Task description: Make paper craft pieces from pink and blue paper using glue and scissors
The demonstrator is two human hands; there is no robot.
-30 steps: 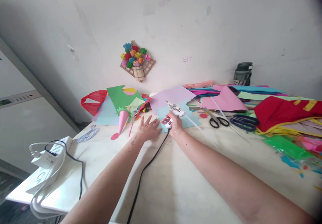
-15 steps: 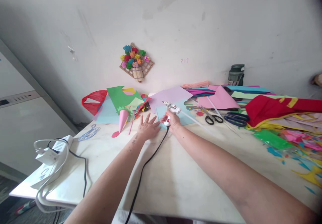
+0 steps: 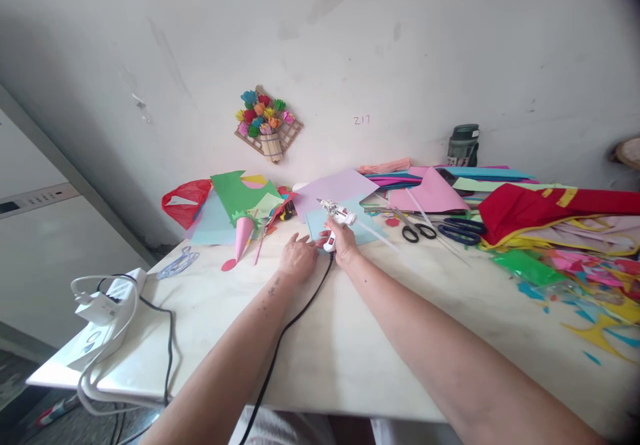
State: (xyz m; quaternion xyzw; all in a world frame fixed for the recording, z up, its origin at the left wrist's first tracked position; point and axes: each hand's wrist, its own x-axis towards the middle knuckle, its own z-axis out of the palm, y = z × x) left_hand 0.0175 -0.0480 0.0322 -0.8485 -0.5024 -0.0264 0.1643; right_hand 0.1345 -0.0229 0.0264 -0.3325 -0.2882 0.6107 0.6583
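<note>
A white glue gun [image 3: 342, 217] with a black cord is held in my right hand [image 3: 343, 239], its nozzle pointing up and left over pale blue paper [image 3: 367, 230]. My left hand [image 3: 299, 257] rests palm down on the table just left of the gun, its fingers apart and holding nothing. Left of it stand a pink paper cone [image 3: 243, 237] with a green fringe and a flat pink-red circle [image 3: 229, 266]. A lilac sheet [image 3: 333, 190] lies behind the gun.
Black-handled scissors [image 3: 419, 233] and blue-handled scissors [image 3: 461, 231] lie right, near red cloth [image 3: 520, 213] and paper scraps [image 3: 595, 325]. A power strip [image 3: 123, 288] with cables sits left on the table [image 3: 380, 358]. A dark bottle [image 3: 463, 145] stands at the back.
My left hand's fingers have drawn in and are less widely spread. My right hand still holds the glue gun. The whole view has shifted slightly.
</note>
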